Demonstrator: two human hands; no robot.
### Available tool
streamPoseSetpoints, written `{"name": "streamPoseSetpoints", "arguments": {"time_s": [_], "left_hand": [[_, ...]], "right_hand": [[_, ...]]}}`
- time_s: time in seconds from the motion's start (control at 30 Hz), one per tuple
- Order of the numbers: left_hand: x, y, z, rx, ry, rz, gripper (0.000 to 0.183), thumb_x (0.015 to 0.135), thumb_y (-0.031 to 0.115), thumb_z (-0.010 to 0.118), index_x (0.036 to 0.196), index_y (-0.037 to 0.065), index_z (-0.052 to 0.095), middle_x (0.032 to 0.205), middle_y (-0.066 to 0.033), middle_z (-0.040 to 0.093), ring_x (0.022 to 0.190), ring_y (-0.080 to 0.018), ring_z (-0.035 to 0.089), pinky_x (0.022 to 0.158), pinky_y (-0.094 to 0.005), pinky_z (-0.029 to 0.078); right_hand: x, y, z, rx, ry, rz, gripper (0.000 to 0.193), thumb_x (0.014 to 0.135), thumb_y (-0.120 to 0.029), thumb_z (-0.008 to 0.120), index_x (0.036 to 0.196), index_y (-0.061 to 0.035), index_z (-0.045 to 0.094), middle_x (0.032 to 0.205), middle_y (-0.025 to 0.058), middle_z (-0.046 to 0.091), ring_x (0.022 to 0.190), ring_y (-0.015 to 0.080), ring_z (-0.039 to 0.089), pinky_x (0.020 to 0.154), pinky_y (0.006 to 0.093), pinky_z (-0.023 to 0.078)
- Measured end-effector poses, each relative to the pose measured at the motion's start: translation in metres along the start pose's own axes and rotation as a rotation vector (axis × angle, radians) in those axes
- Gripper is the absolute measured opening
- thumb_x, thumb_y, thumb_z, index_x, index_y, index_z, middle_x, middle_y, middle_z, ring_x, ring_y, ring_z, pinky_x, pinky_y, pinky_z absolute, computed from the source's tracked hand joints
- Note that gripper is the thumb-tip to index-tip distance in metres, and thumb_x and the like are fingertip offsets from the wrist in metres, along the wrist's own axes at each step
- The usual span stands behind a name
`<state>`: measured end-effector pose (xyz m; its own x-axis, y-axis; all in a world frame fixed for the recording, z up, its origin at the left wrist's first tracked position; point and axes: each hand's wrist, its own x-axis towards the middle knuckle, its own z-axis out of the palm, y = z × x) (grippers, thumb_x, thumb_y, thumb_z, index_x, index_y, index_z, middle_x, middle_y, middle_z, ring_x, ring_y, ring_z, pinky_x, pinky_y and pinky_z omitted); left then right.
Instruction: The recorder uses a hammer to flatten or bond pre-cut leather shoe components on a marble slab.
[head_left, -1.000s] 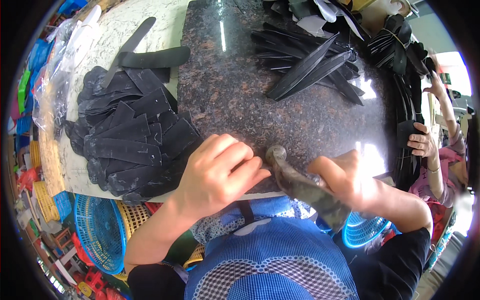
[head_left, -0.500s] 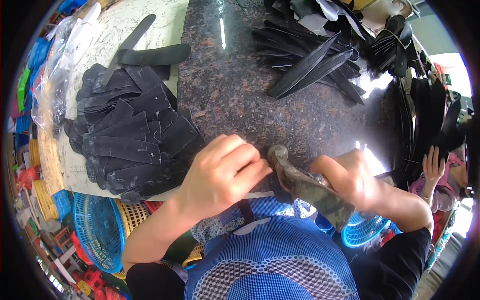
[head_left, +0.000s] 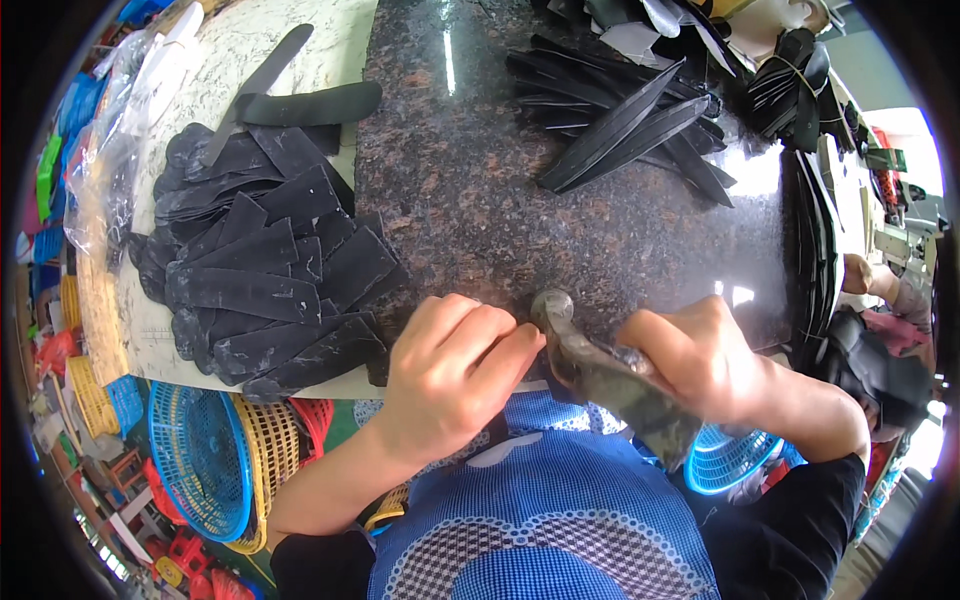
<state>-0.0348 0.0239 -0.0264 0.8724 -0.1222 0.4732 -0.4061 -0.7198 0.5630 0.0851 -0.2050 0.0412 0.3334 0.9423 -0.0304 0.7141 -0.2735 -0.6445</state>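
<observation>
My right hand (head_left: pixel 695 355) is closed around the handle of a worn metal hammer (head_left: pixel 625 395), mostly hiding the handle. The hammer's round face points toward the tabletop, and its broad flared end hangs over the near table edge, slightly blurred. Left of the hammer, my left hand (head_left: pixel 455 365) is closed with fingers pinched. A dark strip (head_left: pixel 560 387) shows just below its fingertips, partly covered by the hammer. Beside my left hand lies a heap of flat black strips (head_left: pixel 250 295). Farther right is a pile of narrow, pointed black strips (head_left: pixel 620 130).
The speckled stone tabletop (head_left: pixel 450 200) meets a white board (head_left: pixel 310 40) on the left. Blue (head_left: pixel 195 465) and yellow baskets (head_left: pixel 262 440) stand below. Bundled black pieces (head_left: pixel 815 250) line the right edge, near another person's hand (head_left: pixel 872 278).
My left hand has shifted slightly toward me. The hammer's flared end has moved a little to the left. At right, the other person's hand has moved up and black pieces there now lie lower.
</observation>
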Motion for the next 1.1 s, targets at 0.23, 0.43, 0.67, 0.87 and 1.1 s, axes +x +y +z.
{"name": "streamPoseSetpoints", "arguments": {"time_s": [0.23, 0.43, 0.67, 0.87, 1.1], "left_hand": [[-0.009, 0.012, 0.011, 0.029, 0.119, -0.123, 0.025, 0.068, 0.006, 0.088, 0.089, 0.005, 0.075, 0.082, 0.0000, 0.061, 0.076, -0.0202, 0.059, 0.064, -0.0342, 0.045], [-0.007, 0.005, 0.009, -0.063, 0.073, -0.088, 0.025, 0.069, 0.007, 0.088, 0.089, 0.006, 0.074, 0.081, 0.0007, 0.061, 0.076, -0.0198, 0.058, 0.066, -0.0334, 0.046], [-0.002, 0.007, 0.001, 0.093, 0.027, 0.013, 0.023, 0.072, 0.015, 0.086, 0.090, 0.006, 0.075, 0.083, 0.0009, 0.061, 0.076, -0.0179, 0.059, 0.065, -0.0334, 0.044], [-0.009, 0.023, 0.013, 0.066, 0.098, -0.158, 0.025, 0.070, 0.006, 0.086, 0.093, 0.007, 0.075, 0.084, 0.0011, 0.062, 0.075, -0.0189, 0.059, 0.065, -0.0335, 0.043], [0.005, 0.001, 0.001, 0.055, -0.008, 0.037, 0.022, 0.071, 0.012, 0.086, 0.088, 0.007, 0.073, 0.083, 0.0005, 0.061, 0.077, -0.0185, 0.059, 0.066, -0.0327, 0.044]], "right_hand": [[0.001, -0.003, -0.007, 0.035, 0.036, 0.061, 0.019, 0.093, -0.013, 0.071, 0.096, -0.0036, 0.054, 0.060, 0.0077, 0.057, 0.048, 0.0277, 0.063, 0.044, 0.0395, 0.047], [-0.003, 0.003, -0.005, 0.093, 0.074, 0.076, 0.018, 0.091, -0.010, 0.071, 0.094, -0.0035, 0.054, 0.058, 0.0066, 0.056, 0.047, 0.0272, 0.062, 0.043, 0.0401, 0.046], [-0.004, 0.004, -0.002, 0.039, 0.002, 0.021, 0.018, 0.092, -0.012, 0.071, 0.094, -0.0040, 0.055, 0.060, 0.0072, 0.056, 0.048, 0.0283, 0.062, 0.044, 0.0398, 0.047], [-0.007, 0.001, -0.002, -0.019, -0.011, -0.026, 0.018, 0.091, -0.011, 0.072, 0.094, -0.0035, 0.055, 0.061, 0.0072, 0.056, 0.050, 0.0276, 0.064, 0.044, 0.0397, 0.047], [-0.009, 0.004, -0.004, -0.014, -0.001, 0.002, 0.018, 0.092, -0.014, 0.071, 0.094, -0.0039, 0.056, 0.061, 0.0085, 0.057, 0.048, 0.0291, 0.061, 0.044, 0.0405, 0.047]]}}
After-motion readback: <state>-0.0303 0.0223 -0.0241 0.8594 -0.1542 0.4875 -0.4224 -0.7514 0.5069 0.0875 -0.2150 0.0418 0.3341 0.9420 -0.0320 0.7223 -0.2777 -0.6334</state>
